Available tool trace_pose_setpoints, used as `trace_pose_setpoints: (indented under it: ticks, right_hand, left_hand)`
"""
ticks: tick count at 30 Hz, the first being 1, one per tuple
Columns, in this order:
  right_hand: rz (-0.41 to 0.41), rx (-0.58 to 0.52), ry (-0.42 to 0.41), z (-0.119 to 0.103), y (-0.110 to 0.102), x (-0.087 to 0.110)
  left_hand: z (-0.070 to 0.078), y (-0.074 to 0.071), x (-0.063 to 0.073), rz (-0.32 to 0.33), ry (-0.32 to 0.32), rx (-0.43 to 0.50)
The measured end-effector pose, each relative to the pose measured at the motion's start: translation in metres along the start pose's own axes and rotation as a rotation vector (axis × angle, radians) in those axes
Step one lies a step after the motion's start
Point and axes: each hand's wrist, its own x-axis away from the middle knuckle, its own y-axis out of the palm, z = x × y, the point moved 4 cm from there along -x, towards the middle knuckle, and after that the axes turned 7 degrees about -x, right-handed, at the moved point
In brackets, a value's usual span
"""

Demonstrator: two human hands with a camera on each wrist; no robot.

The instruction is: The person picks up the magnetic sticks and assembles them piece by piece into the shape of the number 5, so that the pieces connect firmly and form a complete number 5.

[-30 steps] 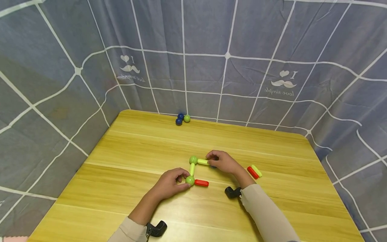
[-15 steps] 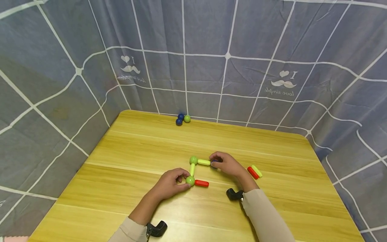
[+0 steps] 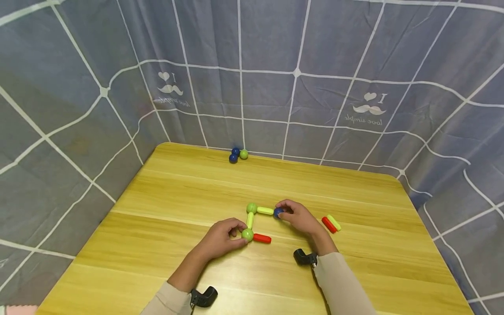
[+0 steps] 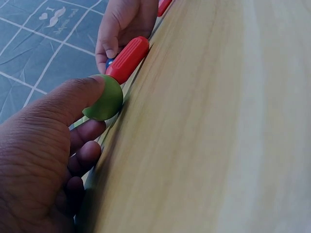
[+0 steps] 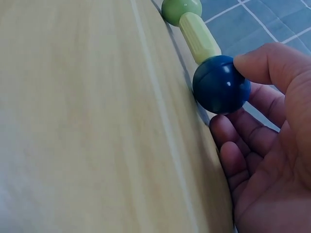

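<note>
The left hand has the near green ball in its grip, a red rod jutting from it; mid-worktop, the right hand pinches a blue ball touching a yellow rod's end.

Wide room to pass on the table between rear balls and far yellow stick. Just beyond the right hand, loose red stick blocks rightward.
</note>
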Motion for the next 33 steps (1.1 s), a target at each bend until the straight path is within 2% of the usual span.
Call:
trace_pose_setpoints:
  ticks: [8,14,16,21,24,28,33]
  right_hand:
    - [0.027,-0.033,0.002,0.003,0.002,-0.001]
    - [0.048,-0.041,-0.013,0.006,0.001,0.000]
    - [0.049,-0.038,-0.012,-0.003,0.002,0.003]
    - [0.055,-0.013,-0.010,-0.006,0.004,0.004]
    - [0.063,-0.008,-0.020,0.004,0.003,0.002]
    - [0.068,-0.011,-0.027,0.005,0.002,0.003]
    - [0.084,-0.024,-0.035,0.004,0.003,0.005]
  left_hand:
    - [-0.003,0.000,0.001,0.021,-0.013,0.051]
    - [-0.003,-0.001,0.001,0.074,-0.015,0.133]
    - [-0.004,-0.002,0.000,0.108,-0.014,0.149]
    - [-0.006,-0.009,-0.007,0.224,-0.037,0.087]
    - [-0.008,-0.016,-0.015,0.257,-0.075,0.050]
    - [-0.013,-0.031,-0.029,0.241,-0.154,0.047]
    - [-0.025,-0.050,-0.051,0.152,-0.205,-0.003]
